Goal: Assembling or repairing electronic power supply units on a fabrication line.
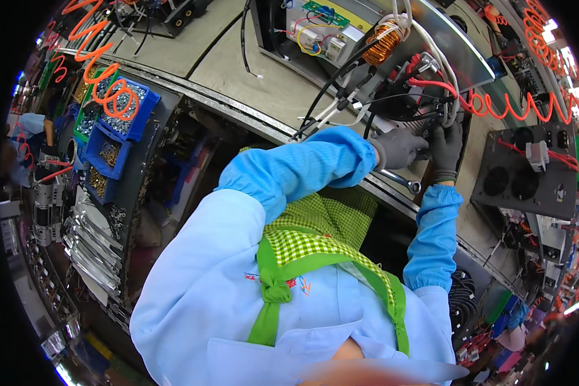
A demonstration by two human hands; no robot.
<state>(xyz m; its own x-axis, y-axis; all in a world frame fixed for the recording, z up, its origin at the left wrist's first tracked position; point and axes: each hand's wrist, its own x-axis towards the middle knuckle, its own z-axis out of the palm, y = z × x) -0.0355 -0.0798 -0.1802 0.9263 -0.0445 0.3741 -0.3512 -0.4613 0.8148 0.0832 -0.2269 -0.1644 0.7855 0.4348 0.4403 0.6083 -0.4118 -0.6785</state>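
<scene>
My left hand (pixel 400 148), in a grey glove, is closed at the front of a metal unit, its thumb side toward the other hand. Just below its wrist a silver wrench (pixel 410 184) shows its ring end; whether the fingers hold the wrench cannot be made out. My right hand (pixel 446 151), also gloved, reaches up among thick white cables (pixel 453 77), its fingers bent in against the dark parts. What either hand grips is hidden. Above them are a copper-wound coil (pixel 384 44) and a red cable (pixel 431 83).
The open metal housing (pixel 302 61) holds a green circuit board (pixel 328 13). Blue bins (pixel 107 151) of screws stand at left. A dark box with fans (pixel 524 170) is at right. Orange coiled hoses (pixel 514 106) hang on both sides. Loose black cables cross the bench (pixel 219 83).
</scene>
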